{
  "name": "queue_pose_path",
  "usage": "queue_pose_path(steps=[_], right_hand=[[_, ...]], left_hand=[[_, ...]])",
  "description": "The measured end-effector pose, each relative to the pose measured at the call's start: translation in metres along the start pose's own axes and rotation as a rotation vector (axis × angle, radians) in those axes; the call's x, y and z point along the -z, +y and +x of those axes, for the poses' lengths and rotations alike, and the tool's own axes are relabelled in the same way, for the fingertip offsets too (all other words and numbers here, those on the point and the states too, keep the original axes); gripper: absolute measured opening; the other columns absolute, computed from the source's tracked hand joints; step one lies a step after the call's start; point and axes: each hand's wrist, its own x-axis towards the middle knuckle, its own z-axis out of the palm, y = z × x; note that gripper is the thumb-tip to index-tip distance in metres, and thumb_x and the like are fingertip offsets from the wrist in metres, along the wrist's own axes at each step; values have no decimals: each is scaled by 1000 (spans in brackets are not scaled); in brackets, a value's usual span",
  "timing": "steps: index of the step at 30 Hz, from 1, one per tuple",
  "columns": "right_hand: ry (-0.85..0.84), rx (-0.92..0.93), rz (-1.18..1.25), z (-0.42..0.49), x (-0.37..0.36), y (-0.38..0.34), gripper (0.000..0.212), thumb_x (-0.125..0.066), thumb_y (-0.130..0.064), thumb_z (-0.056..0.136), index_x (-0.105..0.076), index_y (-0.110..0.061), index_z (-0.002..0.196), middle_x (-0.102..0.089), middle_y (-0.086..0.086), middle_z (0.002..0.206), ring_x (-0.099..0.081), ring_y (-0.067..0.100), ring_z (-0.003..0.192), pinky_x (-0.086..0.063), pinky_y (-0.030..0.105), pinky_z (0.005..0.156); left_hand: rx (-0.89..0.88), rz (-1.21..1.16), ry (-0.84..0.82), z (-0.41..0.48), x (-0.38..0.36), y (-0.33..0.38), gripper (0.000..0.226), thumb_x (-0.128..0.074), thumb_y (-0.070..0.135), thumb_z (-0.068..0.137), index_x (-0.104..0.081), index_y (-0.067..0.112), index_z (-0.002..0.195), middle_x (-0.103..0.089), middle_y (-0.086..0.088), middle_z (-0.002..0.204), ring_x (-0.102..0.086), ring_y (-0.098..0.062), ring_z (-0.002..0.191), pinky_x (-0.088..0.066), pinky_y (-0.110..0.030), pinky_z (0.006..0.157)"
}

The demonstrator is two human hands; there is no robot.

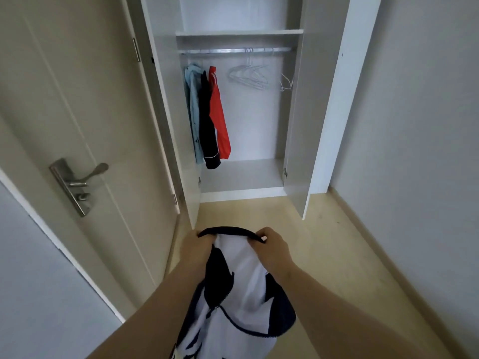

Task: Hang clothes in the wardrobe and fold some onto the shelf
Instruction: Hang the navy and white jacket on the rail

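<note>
Jacket [243, 294] hem beyond bottom edge

Room door [103, 125]: beige, panelled, fills left side, its face angled toward camera.
Lever handle [86, 174]: brushed metal, on long narrow backplate, lever pointing right; small turn knob just below lever on same plate.
Hinge [136, 49]: metal, high on door's right edge.
Floor [337, 255]: pale wood-tone, few small dark specks near right side.
Right wall [414, 125]: plain grey-white.
Skirting [383, 251]: beige strip along foot of right wall, running diagonally toward lower right corner.
Lower left corner: grey-white surface [39, 281] beyond door's white edge.
</note>
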Motion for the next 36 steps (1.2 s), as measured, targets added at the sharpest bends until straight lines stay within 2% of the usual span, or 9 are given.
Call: queue_pose_path(steps=[9, 12, 14, 17, 20, 22, 25, 33, 36], right_hand=[[-96, -38, 62, 93, -2, 5, 8, -58, -29, 88, -54, -23, 83, -55, -6, 61, -43, 4, 45, -30, 9, 35], [-84, -40, 11, 133, -3, 10, 10, -58, -26, 88, -54, -23, 79, -55, -7, 62, -44, 3, 47, -29, 6, 35], [-60, -44, -54, 164, -5, 13, 17, -57, -24, 87, -50, -24, 72, -54, -8, 63, -44, 4, 51, -32, 5, 37], [-31, -62, -141, 213, -7, 13, 24, -55, -25, 88, -43, -25, 67, -50, -8, 62, -42, 5, 52, -31, 10, 39], [47, -100, -113, 270, -13, 0, 27, -55, -27, 89, -41, -22, 66, -46, -7, 61, -40, 7, 54, -28, 17, 46], [87, -117, -80, 309, -21, -14, 29, -55, -28, 89, -40, -21, 64, -45, -7, 58, -38, 8, 52, -28, 18, 46], [131, -110, -63, 361, -28, -33, 30, -56, -27, 88, -40, -21, 64, -43, -7, 56, -36, 7, 49, -27, 14, 42], [173, -96, -10, 486, -42, -75, 23, -59, -25, 86, -48, -22, 66, -49, -9, 57, -42, 5, 51, -29, 12, 42], [156, -52, 12, 544, -53, -90, 22, -60, -23, 85, -49, -24, 66, -51, -9, 62, -45, 5, 55, -31, 15, 48]], left_hand=[[119, -187, 180, 79, -35, 18, 25, -51, -7, 84, -53, 10, 66, -53, -11, 70, -49, -23, 64, -41, -31, 57], [152, -213, 176, 121, -53, 27, 12, -51, -5, 86, -60, 3, 87, -54, -9, 74, -51, -20, 64, -47, -27, 56], [162, -167, 172, 158, -63, 34, 22, -53, -3, 86, -60, 0, 106, -53, -7, 74, -51, -18, 65, -47, -31, 63], [179, -196, 55, 208, -71, 51, 19, -57, -4, 81, -62, 0, 99, -60, -14, 84, -57, -25, 71, -48, -32, 65], [220, -149, -26, 263, -78, 75, 30, -60, -5, 77, -60, -3, 107, -61, -20, 100, -59, -36, 94, -50, -43, 86], [242, -135, -56, 299, -80, 95, 23, -58, -5, 77, -62, -2, 100, -60, -20, 101, -58, -36, 96, -47, -45, 91], [201, -142, -105, 345, -86, 117, 8, -58, 0, 82, -63, 4, 78, -61, -14, 85, -57, -28, 79, -47, -37, 79], [-74, 304, 61, 454, -103, 152, 13, -50, 27, 88, -45, 17, 82, -54, -5, 80, -51, -16, 67, -39, -27, 58], [-104, 297, 103, 502, -112, 177, 15, -50, 28, 89, -43, 18, 80, -53, -3, 79, -49, -14, 65, -37, -26, 55]])
